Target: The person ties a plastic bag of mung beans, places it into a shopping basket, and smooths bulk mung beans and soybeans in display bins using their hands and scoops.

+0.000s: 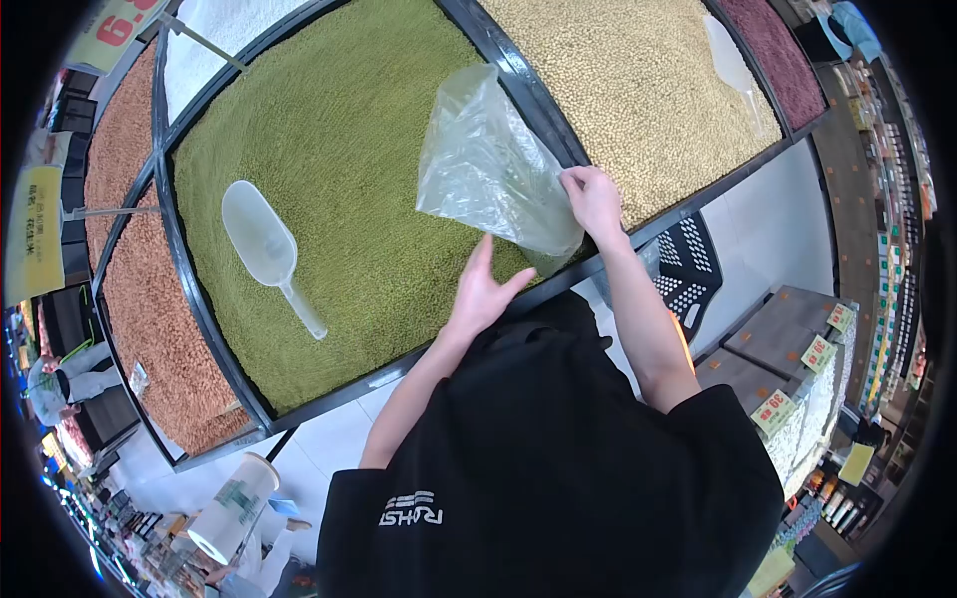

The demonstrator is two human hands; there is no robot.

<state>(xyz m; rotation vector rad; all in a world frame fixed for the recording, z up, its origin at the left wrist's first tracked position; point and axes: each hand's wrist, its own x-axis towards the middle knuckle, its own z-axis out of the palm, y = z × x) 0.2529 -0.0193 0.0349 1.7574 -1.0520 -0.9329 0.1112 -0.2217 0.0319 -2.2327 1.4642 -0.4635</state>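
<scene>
A clear plastic bag [488, 164] lies spread over the near right part of a bin of small green beans [339, 120]. My right hand [596, 202] pinches the bag's right edge between thumb and fingers, close to the bin's dark rim. Just below the bag's lower edge, my left hand [483, 296] is open over the green beans, thumb and fingers apart and holding nothing. Green shows through the bag's lower end; whether beans are inside, I cannot tell. A translucent white scoop [260, 235] rests on the green beans to the left, its handle pointing toward me.
Pale yellow beans [608, 80] fill the bin on the right, with another scoop [733, 55] on them. Reddish-brown peanuts [155, 329] are at left. A plastic bag roll [234, 506] stands at lower left. A black perforated crate [686, 264] sits below the rim.
</scene>
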